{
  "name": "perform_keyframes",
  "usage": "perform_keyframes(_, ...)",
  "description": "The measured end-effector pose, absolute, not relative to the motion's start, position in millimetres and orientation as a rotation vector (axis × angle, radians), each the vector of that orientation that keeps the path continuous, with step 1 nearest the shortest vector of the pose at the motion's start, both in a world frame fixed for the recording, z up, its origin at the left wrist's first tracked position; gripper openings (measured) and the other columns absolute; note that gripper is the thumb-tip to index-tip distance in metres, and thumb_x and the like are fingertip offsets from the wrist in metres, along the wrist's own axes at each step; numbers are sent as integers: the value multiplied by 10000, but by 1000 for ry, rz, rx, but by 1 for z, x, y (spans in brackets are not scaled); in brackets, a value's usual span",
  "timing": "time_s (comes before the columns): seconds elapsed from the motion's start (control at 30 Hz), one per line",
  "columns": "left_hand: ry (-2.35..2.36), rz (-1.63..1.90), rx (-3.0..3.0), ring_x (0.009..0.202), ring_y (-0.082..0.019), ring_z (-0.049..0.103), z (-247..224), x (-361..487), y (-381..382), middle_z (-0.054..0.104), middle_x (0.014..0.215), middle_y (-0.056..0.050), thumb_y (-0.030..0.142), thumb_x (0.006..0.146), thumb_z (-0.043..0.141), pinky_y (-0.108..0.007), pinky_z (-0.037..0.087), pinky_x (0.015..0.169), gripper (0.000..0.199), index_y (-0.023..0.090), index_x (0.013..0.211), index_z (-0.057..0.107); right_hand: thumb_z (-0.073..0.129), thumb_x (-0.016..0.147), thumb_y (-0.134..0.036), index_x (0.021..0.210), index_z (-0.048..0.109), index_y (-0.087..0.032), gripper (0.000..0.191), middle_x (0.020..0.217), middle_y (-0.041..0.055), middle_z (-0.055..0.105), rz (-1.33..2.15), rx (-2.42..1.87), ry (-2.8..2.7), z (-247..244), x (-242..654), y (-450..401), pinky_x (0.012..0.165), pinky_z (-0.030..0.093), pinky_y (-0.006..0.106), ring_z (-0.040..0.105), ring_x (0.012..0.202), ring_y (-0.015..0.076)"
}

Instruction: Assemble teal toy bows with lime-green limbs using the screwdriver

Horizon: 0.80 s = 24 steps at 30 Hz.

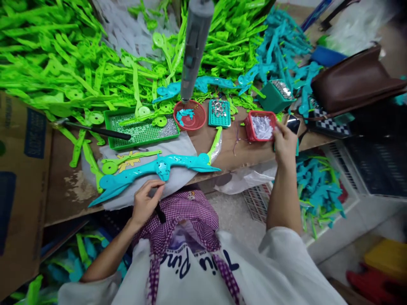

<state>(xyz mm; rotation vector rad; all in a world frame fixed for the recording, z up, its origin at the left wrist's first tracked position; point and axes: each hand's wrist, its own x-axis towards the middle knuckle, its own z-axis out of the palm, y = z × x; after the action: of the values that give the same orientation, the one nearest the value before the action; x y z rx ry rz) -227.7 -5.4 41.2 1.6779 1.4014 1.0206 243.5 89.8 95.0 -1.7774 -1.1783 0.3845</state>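
Observation:
A long blue plastic part (136, 168), winged and with a rounded middle piece, lies across a pale cloth (187, 146) on the bench in front of me. Green arms (215, 144) extend from its ends. My left hand (148, 202) is closed, thumb and forefinger pinched at the lower edge of the rounded piece. To the right, my right hand (285, 143) has its fingers closed at the right rim of a small red basket (254, 137) filled with white pieces (262, 127). Its fingertips are partly hidden.
Behind, green parts (63, 59) and blue parts (280, 38) are heaped. A grey hanging tool (195, 46) points down over a round red basket (199, 120). Green trays (124, 142) hold small metal pieces. A black-handled hammer (108, 133) lies left; a brown bag (346, 80) stands right.

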Motion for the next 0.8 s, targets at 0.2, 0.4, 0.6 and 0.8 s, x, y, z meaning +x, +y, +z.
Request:
perform_keyframes(0.2, 1774, 1210, 1893, 976, -219, 702, 38, -252, 9, 769, 981, -59, 340, 937, 627, -394, 505, 954, 162, 216, 969, 726, 788, 733, -440, 883, 636, -242, 291, 736, -3, 738, 942, -1514, -929, 79, 62, 25, 509, 531, 284, 674, 583, 160)
perform_keyframes(0.4, 1786, 906, 2107, 1133, -297, 629, 28, -284, 18, 722, 1173, -97, 395, 949, 619, -458, 363, 1035, 256, 242, 1130, 714, 726, 809, -523, 985, 658, -264, 320, 800, -5, 742, 1164, -1239, -1123, 102, -30, 65, 633, 604, 305, 728, 733, 162)
perform_keyframes(0.6, 1899, 890, 2119, 1128, -312, 607, 8, -280, 16, 707, 1184, -109, 403, 937, 626, -457, 336, 1006, 262, 251, 1128, 721, 632, 872, -582, 946, 581, -294, 301, 1005, -4, 732, 1025, -1103, -1240, 133, -71, 96, 890, 602, 361, 701, 1070, 181)
perform_keyframes(0.8, 1902, 893, 2126, 1130, -306, 602, 3, -276, 16, 702, 1195, -104, 383, 940, 617, -448, 326, 993, 265, 264, 1154, 715, 639, 869, -536, 935, 590, -272, 277, 778, -26, 671, 1078, -1340, -1172, 78, -29, 65, 586, 528, 272, 618, 643, 122)
